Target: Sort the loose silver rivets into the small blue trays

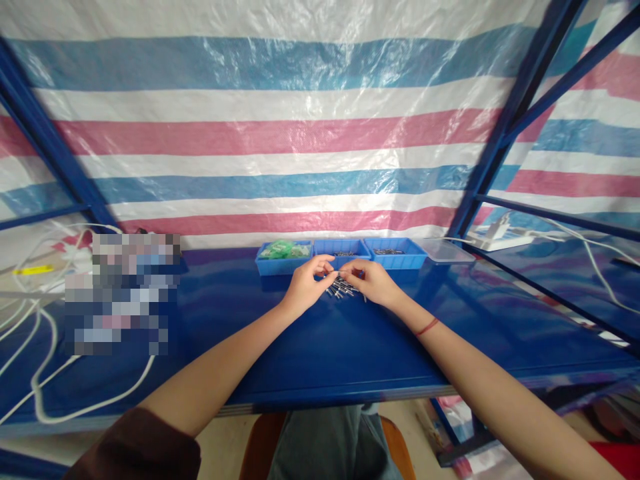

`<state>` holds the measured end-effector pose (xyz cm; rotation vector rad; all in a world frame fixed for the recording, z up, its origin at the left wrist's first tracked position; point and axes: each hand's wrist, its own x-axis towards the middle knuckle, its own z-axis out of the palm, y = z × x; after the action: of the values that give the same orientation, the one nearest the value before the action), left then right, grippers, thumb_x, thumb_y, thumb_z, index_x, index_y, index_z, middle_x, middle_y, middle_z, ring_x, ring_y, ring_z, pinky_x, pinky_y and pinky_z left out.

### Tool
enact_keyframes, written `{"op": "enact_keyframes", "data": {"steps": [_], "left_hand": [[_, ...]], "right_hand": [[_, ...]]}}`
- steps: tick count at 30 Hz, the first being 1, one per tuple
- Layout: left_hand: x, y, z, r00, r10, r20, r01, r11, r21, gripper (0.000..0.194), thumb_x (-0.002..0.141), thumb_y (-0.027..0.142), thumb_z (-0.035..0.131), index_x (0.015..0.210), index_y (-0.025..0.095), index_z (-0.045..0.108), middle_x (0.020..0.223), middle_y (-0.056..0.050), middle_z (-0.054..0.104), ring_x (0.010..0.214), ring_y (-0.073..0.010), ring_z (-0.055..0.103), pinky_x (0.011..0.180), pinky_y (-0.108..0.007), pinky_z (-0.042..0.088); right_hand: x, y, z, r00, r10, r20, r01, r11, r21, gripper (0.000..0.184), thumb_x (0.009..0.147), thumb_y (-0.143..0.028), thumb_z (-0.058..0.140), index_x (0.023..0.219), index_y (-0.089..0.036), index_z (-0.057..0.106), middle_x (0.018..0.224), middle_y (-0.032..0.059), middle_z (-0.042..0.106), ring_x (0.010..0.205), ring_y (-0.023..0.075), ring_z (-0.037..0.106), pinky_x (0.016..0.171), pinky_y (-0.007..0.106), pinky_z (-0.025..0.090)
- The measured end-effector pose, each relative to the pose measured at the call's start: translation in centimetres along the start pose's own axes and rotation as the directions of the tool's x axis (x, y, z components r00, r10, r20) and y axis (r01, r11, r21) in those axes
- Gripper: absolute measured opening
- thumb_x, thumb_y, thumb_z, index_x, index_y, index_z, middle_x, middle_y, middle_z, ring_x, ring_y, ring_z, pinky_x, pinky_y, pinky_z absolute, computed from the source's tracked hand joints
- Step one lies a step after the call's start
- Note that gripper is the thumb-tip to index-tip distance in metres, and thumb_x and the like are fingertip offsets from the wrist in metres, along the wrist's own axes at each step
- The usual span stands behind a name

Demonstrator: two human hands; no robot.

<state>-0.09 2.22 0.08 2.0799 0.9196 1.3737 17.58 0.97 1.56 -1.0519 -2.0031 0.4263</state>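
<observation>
My left hand (309, 279) and my right hand (371, 279) meet over the blue tabletop, thumbs and fingers pinched. Between their fingertips is a small thin metal piece (341, 272); its exact kind is too small to make out. Just below, on the table, lies a loose pile of slim silver pin-like metal parts (341, 289), partly covered by my fingers. Behind my hands stands a row of blue bins: the left bin (280, 267) holds green plastic and small pale pieces, while the middle bin (357, 245) and the right bin (407, 260) contain small metal parts.
A clear plastic lid (449, 251) lies right of the bins. White cables (47, 419) loop over the table's left side, beside a blurred-out patch. A white power strip (503, 239) sits at the right. Blue metal posts (493, 153) and a striped sheet (280, 137) enclose the table.
</observation>
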Motion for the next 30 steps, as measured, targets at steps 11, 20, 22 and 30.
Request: {"op": "enact_keyframes", "data": {"steps": [11, 20, 22, 30], "left_hand": [[0.8, -0.8, -3.0, 0.904, -0.003, 0.428, -0.161, 0.924, 0.346, 0.025, 0.077, 0.035, 0.058, 0.095, 0.021, 0.067, 0.093, -0.006, 0.064, 0.086, -0.0187, 0.060, 0.079, -0.029, 0.046], [0.7, -1.6, -2.6, 0.865, 0.046, 0.500, -0.258, 0.895, 0.363, 0.015, 0.082, 0.030, 0.054, 0.083, 0.022, 0.067, 0.089, -0.003, 0.064, 0.087, -0.0176, 0.058, 0.083, -0.029, 0.041], [0.5, -1.4, -2.3, 0.873, 0.044, 0.485, -0.272, 0.870, 0.412, 0.016, 0.083, 0.031, 0.052, 0.084, 0.022, 0.066, 0.092, -0.003, 0.063, 0.088, -0.0178, 0.058, 0.083, -0.030, 0.041], [0.3, -0.1, -1.6, 0.926, 0.113, 0.361, -0.266, 0.874, 0.407, 0.015, 0.087, 0.027, 0.047, 0.087, 0.019, 0.059, 0.090, -0.002, 0.063, 0.086, -0.0158, 0.058, 0.077, -0.027, 0.043]], "right_hand": [[0.6, 3.5, -2.3, 0.670, 0.624, -0.401, -0.376, 0.752, 0.542, 0.046, 0.070, -0.062, 0.052, 0.073, -0.017, 0.055, 0.052, 0.0000, 0.047, 0.039, 0.0080, 0.035, 0.034, 0.023, 0.027], [0.3, 1.3, -0.7, 0.905, 0.390, -0.168, -0.349, 0.909, 0.229, 0.044, 0.078, -0.057, 0.046, 0.069, -0.016, 0.058, 0.054, -0.0005, 0.049, 0.044, 0.0085, 0.040, 0.042, 0.023, 0.032], [0.1, 0.7, -0.1, 0.970, 0.227, -0.086, -0.222, 0.973, 0.055, 0.039, 0.080, -0.050, 0.047, 0.067, -0.016, 0.060, 0.055, -0.0001, 0.053, 0.049, 0.0096, 0.044, 0.048, 0.024, 0.035], [-0.4, -0.2, 0.4, 0.988, -0.094, 0.121, 0.116, 0.976, -0.185, 0.015, 0.081, -0.027, 0.055, 0.076, -0.017, 0.065, 0.071, 0.0022, 0.062, 0.061, 0.0110, 0.051, 0.059, 0.023, 0.039]]}}
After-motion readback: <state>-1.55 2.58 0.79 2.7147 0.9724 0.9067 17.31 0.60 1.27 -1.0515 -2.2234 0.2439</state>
